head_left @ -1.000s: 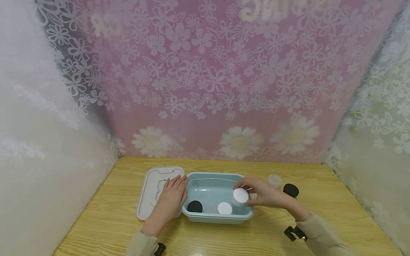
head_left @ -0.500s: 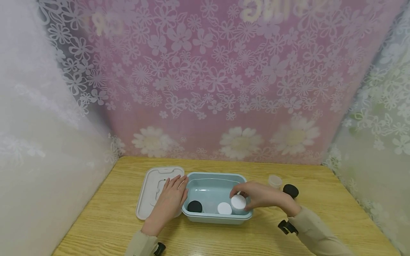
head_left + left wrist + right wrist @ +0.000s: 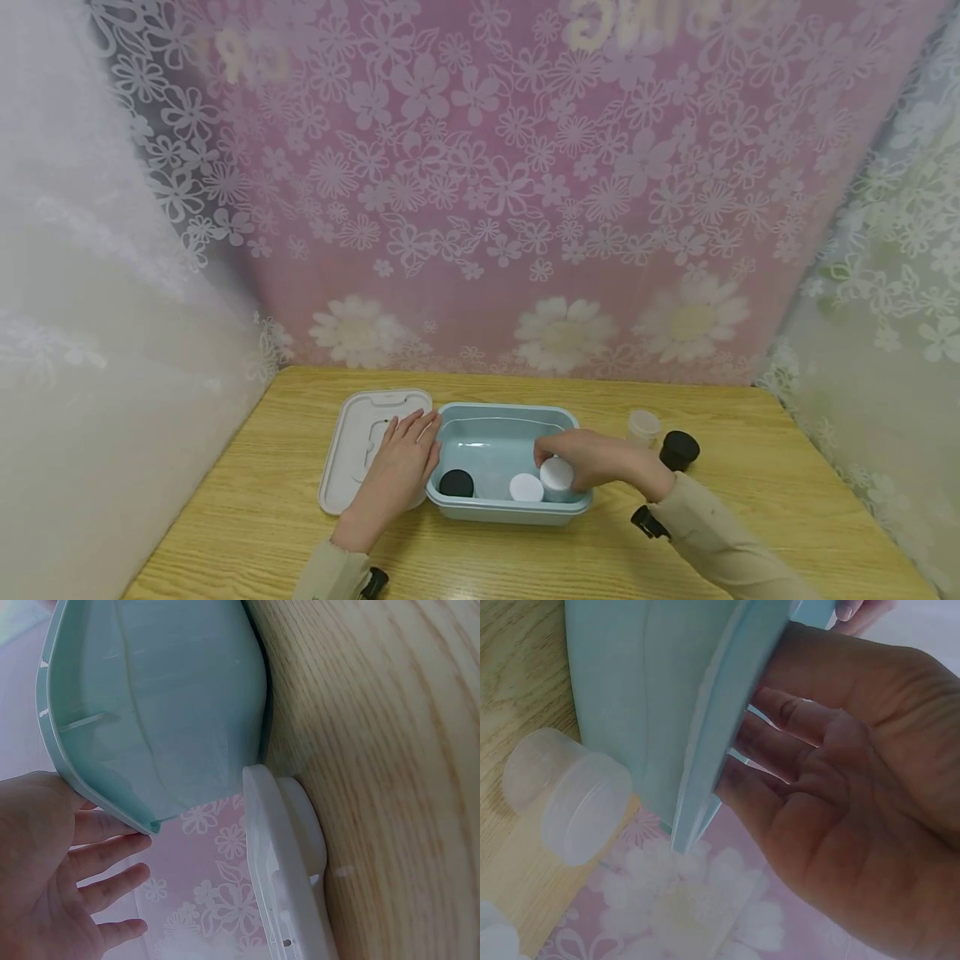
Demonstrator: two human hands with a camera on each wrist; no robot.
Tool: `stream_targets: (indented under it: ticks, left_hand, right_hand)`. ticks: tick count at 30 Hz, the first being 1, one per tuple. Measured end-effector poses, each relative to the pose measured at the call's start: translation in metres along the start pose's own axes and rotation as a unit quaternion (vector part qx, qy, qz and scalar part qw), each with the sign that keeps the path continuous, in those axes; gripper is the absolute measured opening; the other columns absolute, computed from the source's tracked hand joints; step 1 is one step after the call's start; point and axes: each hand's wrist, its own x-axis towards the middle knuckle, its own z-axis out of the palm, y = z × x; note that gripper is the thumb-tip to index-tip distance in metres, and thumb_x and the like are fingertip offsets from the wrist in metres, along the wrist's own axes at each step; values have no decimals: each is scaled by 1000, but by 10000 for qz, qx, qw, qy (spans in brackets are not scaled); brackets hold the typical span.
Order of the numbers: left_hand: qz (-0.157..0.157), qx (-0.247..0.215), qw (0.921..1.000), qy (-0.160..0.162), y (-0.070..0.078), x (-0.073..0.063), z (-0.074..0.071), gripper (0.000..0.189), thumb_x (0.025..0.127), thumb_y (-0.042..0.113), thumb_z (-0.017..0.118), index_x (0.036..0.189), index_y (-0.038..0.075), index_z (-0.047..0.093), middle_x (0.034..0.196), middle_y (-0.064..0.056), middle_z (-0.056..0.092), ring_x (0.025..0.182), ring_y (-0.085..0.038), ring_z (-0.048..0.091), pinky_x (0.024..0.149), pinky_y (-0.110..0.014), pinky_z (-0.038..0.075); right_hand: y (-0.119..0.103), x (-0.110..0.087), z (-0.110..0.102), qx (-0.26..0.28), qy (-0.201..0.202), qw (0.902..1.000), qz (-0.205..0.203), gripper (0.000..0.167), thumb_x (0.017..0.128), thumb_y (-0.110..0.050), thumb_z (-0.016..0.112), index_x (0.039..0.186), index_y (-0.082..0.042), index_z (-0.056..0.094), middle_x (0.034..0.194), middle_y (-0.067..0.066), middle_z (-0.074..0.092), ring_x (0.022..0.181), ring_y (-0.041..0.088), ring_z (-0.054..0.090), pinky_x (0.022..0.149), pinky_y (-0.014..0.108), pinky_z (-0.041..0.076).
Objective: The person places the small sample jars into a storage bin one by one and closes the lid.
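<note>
A light blue plastic box (image 3: 487, 515) stands on the table. Inside, along its near side, are a black-lidded jar (image 3: 456, 483), a white-lidded jar (image 3: 527, 488) and, at the right end, a second white-lidded jar (image 3: 557, 475). My right hand (image 3: 596, 457) reaches over the right rim with fingers curled about that second jar; its fingertips are partly hidden by the box wall in the right wrist view. My left hand (image 3: 401, 467) rests against the box's left rim, its fingers spread and fairly straight in the left wrist view.
A pale lid (image 3: 348, 450) lies left of the box, partly beneath the left hand. Right of the box stand a translucent jar (image 3: 643, 425) and a black-lidded jar (image 3: 679, 450). Another translucent jar (image 3: 585, 810) sits close to the box's outer wall. Floral curtains surround the wooden table (image 3: 480, 567).
My right hand has lowered the white-lidded jar into the box's right end, beside the other white-lidded one, and its wrist has shifted left. The left hand stays put.
</note>
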Motion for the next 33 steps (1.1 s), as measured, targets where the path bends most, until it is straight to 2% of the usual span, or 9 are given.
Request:
stream_targets:
  ticks: [5,10,13,16,20,22,27,33]
  left_hand:
    - [7,19,10000,31,0,0,-1,40,101,18,62,137,0,62,139,-15,61,133,-38,52,112,-62,37]
    - [21,19,10000,60,0,0,0,39,101,17,63,136,0,62,138,-15,61,133,-38,52,111,-62,38]
    - [39,3,10000,75,1,0,0,39,101,17,63,136,0,62,138,-16,61,132,-38,52,111,-62,38]
    - [51,6,9999,90,1,-1,0,39,101,17,63,136,0,62,138,-15,61,132,-38,53,111,-62,38]
    - [56,1,9999,98,1,-1,0,40,101,17,63,136,0,62,138,-16,61,132,-38,52,111,-62,38]
    - [59,2,9999,100,1,-1,0,40,101,17,63,137,0,62,138,-16,61,132,-38,52,111,-62,38]
    - [59,-12,9999,91,1,0,0,40,101,17,63,137,0,61,138,-16,61,132,-38,52,111,-62,38]
    - [18,25,10000,13,1,0,0,40,101,17,62,137,0,61,139,-16,61,133,-38,52,111,-62,38]
  right_hand:
    - [-4,4,0,-51,-250,9992,322,47,75,21,72,98,-17,57,95,-6,59,78,12,45,66,27,39]
    - [-5,11,3,-193,-447,9958,777,43,78,14,76,99,-18,57,98,-3,61,77,13,44,66,28,39]
    - [-2,15,4,-258,-516,9958,706,40,78,10,78,101,-18,60,97,-1,62,77,12,44,67,27,39]
    - [3,16,4,-266,-617,9964,512,39,78,6,79,106,-17,66,101,1,65,81,12,51,70,26,43]
    - [7,18,1,-169,-826,9958,345,37,82,-6,83,116,-15,72,112,0,70,96,12,63,79,26,52]
    - [9,19,-1,-64,-937,9952,273,33,86,-10,81,118,-12,73,113,0,71,100,12,65,83,27,54]
    - [11,22,-4,244,-1077,9931,389,18,97,-9,66,112,-14,76,109,-4,72,103,12,67,85,26,55]
    - [9,25,-2,431,-1031,9924,521,19,101,-7,61,99,-17,77,99,-8,72,92,5,65,77,26,53]
